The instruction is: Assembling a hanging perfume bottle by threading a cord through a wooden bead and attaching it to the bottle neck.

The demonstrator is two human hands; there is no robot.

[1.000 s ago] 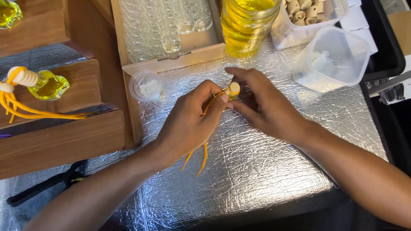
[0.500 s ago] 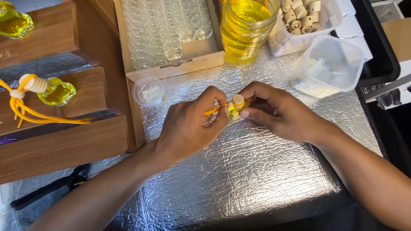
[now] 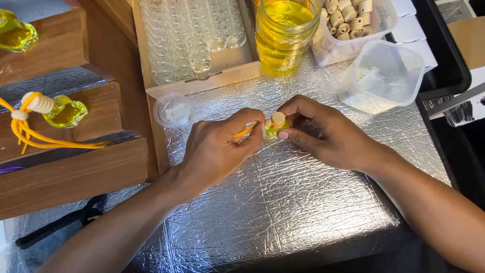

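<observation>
Both hands at a small bottle over the foil-covered table.

Finished bottle with yellow cord lies on the wooden step at left. Left hand pinches an orange cord. Right hand pinches the small yellow-filled bottle, wooden cap upward. Jar of yellow liquid stands behind.

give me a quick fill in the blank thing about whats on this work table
1. The right hand holds a small bottle of ______ liquid, capped with a wooden stopper.
2. The left hand pinches an orange ______ beside that bottle.
3. The table is covered with crinkled ______ foil.
4. The finished bottle with its cord lies on a ______ step, left of the hands.

Missing words: yellow; cord; silver; wooden
</observation>
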